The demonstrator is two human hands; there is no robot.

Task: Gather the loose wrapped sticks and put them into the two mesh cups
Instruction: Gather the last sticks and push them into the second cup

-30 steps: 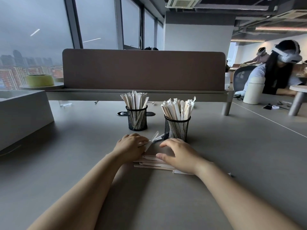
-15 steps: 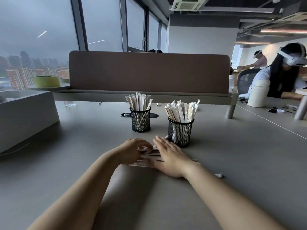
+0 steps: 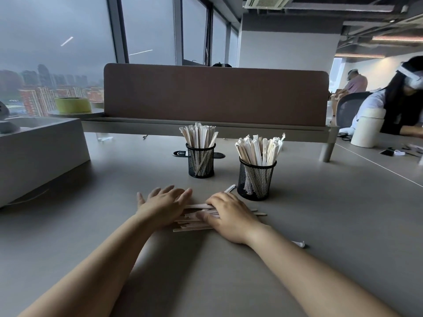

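Note:
Two black mesh cups stand on the grey table, each full of upright wrapped sticks: the left cup [image 3: 201, 164] farther back, the right cup [image 3: 256, 180] nearer. A loose pile of wrapped sticks [image 3: 194, 219] lies flat in front of them. My left hand [image 3: 163, 205] rests flat on the pile's left end with fingers spread. My right hand [image 3: 230, 215] lies over the pile's right side, fingers curled onto the sticks. One stick end [image 3: 230, 188] pokes out beside the right cup.
A scrap of white wrapper [image 3: 299, 244] lies on the table right of my right forearm. A brown divider panel [image 3: 215, 94] runs across the back. A grey box [image 3: 39, 156] sits at left. A seated person [image 3: 398, 106] and a white canister [image 3: 367, 128] are at right.
My left hand opened out flat and slid left over the pile. My right hand shifted right and curled its fingers onto the sticks. The view moved closer.

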